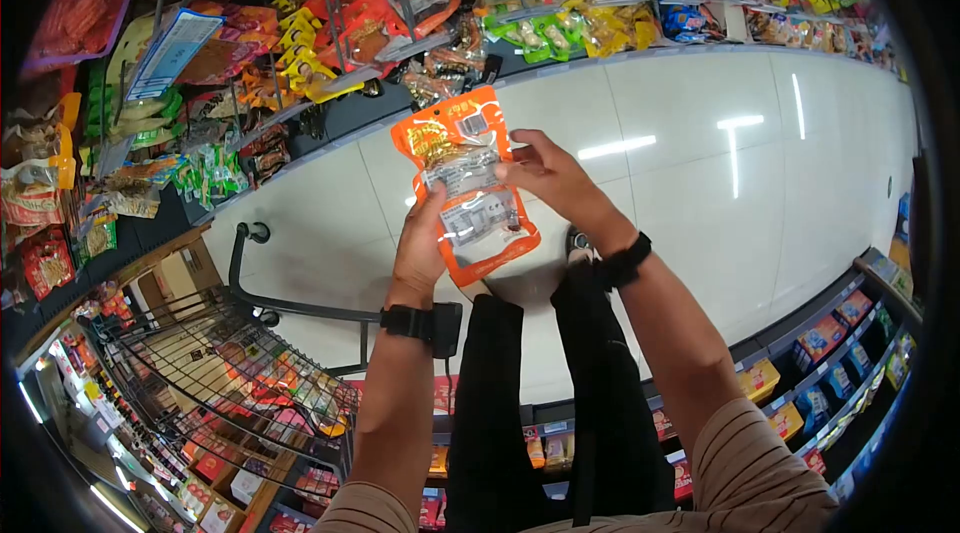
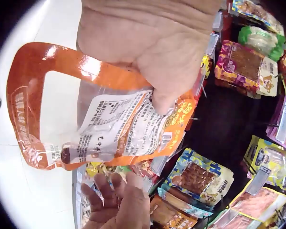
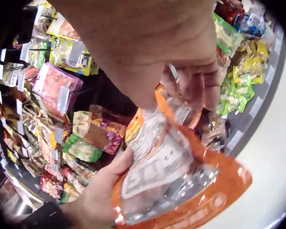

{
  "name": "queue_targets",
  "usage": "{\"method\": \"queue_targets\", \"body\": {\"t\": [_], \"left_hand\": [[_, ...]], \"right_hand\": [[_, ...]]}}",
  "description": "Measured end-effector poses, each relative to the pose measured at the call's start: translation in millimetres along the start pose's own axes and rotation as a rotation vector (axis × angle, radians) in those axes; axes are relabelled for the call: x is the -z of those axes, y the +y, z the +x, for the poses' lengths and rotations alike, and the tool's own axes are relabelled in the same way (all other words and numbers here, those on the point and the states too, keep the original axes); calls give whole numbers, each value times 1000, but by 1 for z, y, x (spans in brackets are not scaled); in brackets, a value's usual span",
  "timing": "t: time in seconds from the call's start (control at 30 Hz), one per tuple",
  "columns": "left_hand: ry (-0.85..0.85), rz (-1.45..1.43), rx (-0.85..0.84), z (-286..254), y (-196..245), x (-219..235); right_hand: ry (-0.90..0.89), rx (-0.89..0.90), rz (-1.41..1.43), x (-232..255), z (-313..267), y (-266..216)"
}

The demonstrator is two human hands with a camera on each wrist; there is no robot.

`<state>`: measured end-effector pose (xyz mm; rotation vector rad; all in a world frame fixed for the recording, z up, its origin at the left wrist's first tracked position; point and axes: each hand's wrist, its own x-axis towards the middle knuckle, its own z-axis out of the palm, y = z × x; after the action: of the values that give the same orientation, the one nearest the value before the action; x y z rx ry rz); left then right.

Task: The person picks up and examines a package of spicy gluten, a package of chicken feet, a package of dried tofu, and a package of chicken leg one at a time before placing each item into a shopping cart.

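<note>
An orange-edged plastic packet with a printed label and clear windows [image 1: 470, 198] is held up in front of the body. My left hand [image 1: 422, 243] grips its left edge, thumb on the labelled face; in the left wrist view the thumb of that hand [image 2: 150, 47] presses near the label [image 2: 114, 119]. Beside the packet's right edge is my right hand [image 1: 560, 183], its fingers loosely bent and its thumb tip over the edge. The left wrist view shows the right hand [image 2: 119, 202] apart from the packet. Whether the thumb touches it, I cannot tell.
Hanging racks of snack packets [image 1: 400, 8] curve along the far side. A wire shopping cart [image 1: 225, 373] with goods stands at the lower left. Low shelves of boxed goods [image 1: 820, 343] run along the right and behind the legs. Pale tiled floor [image 1: 700, 203] lies between.
</note>
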<state>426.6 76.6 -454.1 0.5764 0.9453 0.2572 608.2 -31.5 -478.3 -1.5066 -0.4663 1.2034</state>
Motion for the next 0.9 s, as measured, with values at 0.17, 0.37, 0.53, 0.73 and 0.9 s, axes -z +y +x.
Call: {"method": "queue_targets", "body": {"t": [0.17, 0.37, 0.53, 0.73, 0.9], "left_hand": [[28, 109, 16, 23, 18, 8], [109, 372, -81, 59, 24, 19], [164, 505, -169, 106, 28, 19], [195, 438, -228, 148, 32, 19], [137, 414, -249, 168, 33, 35]], "right_hand": [[-91, -146, 226, -12, 47, -7], [-5, -225, 441, -19, 89, 16], [111, -271, 502, -12, 124, 31], [128, -167, 436, -3, 167, 25], [109, -106, 450, -5, 176, 14]]}}
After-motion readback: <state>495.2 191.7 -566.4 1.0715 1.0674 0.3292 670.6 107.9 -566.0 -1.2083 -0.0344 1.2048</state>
